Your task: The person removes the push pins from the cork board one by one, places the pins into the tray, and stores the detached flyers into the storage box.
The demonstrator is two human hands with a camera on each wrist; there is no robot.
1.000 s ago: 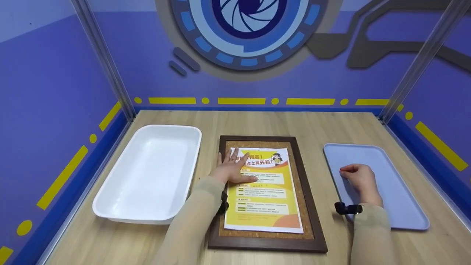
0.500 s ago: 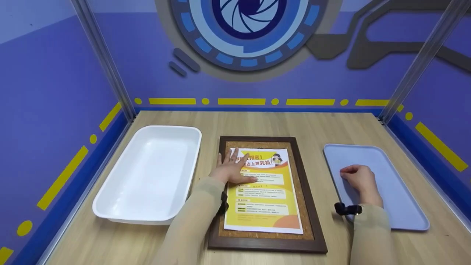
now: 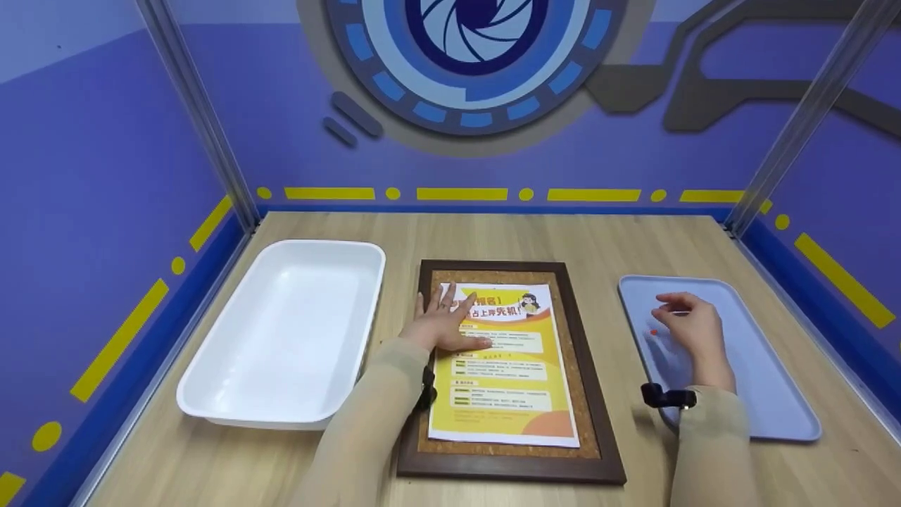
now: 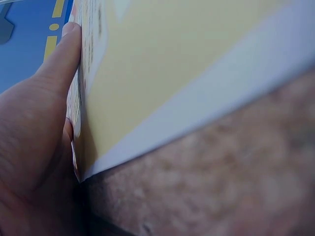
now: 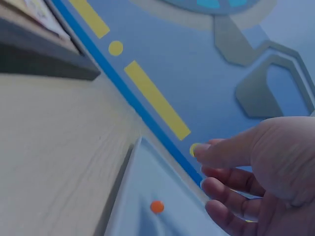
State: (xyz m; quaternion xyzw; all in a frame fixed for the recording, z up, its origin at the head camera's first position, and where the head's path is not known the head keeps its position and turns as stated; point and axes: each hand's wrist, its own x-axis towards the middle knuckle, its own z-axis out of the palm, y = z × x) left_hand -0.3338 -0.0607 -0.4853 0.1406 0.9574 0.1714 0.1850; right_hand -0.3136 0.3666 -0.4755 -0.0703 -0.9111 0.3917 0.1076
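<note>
Well, from far away I see my left hand [image 3: 445, 329] lying spread out on a yellow poster [image 3: 503, 394]. The poster is on a framed corkboard [image 3: 588, 422], about halfway between the left and right edges of the worktop [image 3: 479, 236]. The paper looks thin and light, so I think it could slide or crease; its corners seem the best places to hold. My right hand [image 3: 693, 334] hangs over a blue tray [image 3: 760, 380] near the worktop's right edge, fingers loosely bent, with nothing in them that I can see. Just beside them, on the tray, is a little orange round thing [image 3: 654, 332], maybe a pin, too small to tell. I guess it's light and hard, best pinched gently by its sides.
</note>
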